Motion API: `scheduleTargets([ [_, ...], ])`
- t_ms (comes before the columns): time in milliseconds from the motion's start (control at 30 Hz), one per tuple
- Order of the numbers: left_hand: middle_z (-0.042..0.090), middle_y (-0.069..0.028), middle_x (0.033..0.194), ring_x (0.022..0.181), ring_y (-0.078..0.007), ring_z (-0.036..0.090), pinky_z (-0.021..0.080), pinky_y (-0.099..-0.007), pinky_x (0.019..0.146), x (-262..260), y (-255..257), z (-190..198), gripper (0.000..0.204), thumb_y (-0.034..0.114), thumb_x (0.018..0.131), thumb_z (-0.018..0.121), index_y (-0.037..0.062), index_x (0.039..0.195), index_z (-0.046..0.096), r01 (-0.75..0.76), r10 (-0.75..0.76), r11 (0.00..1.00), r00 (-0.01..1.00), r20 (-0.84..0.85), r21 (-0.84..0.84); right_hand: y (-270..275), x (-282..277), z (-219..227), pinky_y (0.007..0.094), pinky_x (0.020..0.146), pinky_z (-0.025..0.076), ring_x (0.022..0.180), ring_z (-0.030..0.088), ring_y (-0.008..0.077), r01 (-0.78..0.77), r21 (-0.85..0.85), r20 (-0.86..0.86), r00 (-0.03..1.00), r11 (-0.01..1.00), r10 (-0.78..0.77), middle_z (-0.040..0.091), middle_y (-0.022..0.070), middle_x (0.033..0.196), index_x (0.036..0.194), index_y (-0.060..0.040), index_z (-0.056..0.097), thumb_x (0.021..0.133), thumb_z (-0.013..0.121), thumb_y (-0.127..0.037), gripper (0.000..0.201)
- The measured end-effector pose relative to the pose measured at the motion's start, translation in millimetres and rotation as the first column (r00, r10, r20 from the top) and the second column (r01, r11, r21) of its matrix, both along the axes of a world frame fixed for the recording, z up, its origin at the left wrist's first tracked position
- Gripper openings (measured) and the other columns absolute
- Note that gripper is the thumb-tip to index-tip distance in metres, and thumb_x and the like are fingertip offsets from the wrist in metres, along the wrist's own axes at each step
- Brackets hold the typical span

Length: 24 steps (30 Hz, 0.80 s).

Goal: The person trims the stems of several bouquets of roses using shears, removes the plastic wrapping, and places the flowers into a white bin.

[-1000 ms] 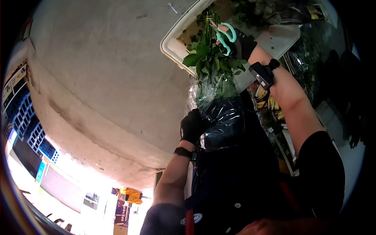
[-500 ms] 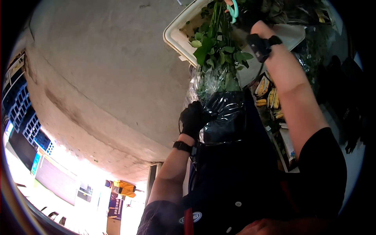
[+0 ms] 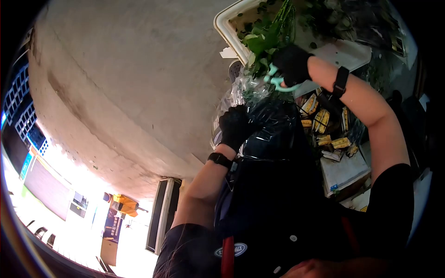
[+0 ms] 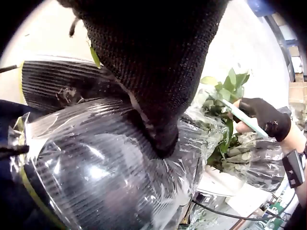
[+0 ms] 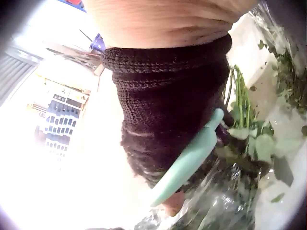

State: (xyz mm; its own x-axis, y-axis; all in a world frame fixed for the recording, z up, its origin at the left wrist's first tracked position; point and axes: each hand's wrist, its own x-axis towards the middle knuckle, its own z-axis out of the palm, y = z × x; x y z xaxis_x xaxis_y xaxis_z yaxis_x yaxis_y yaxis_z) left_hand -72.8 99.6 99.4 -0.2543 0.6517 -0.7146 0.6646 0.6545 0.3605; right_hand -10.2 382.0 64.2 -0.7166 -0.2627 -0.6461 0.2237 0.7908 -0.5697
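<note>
A bunch of leafy green stems [image 3: 262, 42] pokes out of a clear plastic wrapper [image 3: 250, 88] whose lower part looks black against my lap. My left hand [image 3: 235, 124], in a black glove, grips the wrapper's left side; from its wrist camera the glove [image 4: 153, 67] covers much of the crinkled plastic. With my right hand [image 3: 293, 65], gloved with bare fingertips, I hold scissors [image 3: 280, 83] with mint-green handles, close beside the leaves at the wrapper's mouth. One handle [image 5: 187, 165] lies along that hand in the right wrist view; the blades are mostly hidden.
Under the stem ends stands a white bin [image 3: 222, 28] with loose leaves in it. Small yellow packets [image 3: 321, 120] and a white box [image 3: 345, 173] lie to the right. Grey concrete floor [image 3: 139, 69] stretches out on the left.
My right hand has brought the scissors from the stem ends back toward me, down to the leaves at the wrapper's mouth. My left hand keeps its grip on the wrapper.
</note>
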Motion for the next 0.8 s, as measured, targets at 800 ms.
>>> scheduleTargets([
  [800, 0.065, -0.0147, 0.080, 0.076, -0.0348, 0.063, 0.050, -0.0452, 0.065, -23, -14, -14, 0.031, 0.039, 0.081, 0.055, 0.0101, 0.087, 0.065, 0.012, -0.016, 0.999, 0.991, 0.132, 0.030, -190, 163, -24, 0.0288, 0.064, 0.049, 0.073, 0.059, 0.0154, 0.865, -0.078, 0.599, -0.357, -0.496, -0.716, 0.062, 0.0044, 0.084, 0.096, -0.0008, 0.060, 0.072, 0.073, -0.013, 0.030],
])
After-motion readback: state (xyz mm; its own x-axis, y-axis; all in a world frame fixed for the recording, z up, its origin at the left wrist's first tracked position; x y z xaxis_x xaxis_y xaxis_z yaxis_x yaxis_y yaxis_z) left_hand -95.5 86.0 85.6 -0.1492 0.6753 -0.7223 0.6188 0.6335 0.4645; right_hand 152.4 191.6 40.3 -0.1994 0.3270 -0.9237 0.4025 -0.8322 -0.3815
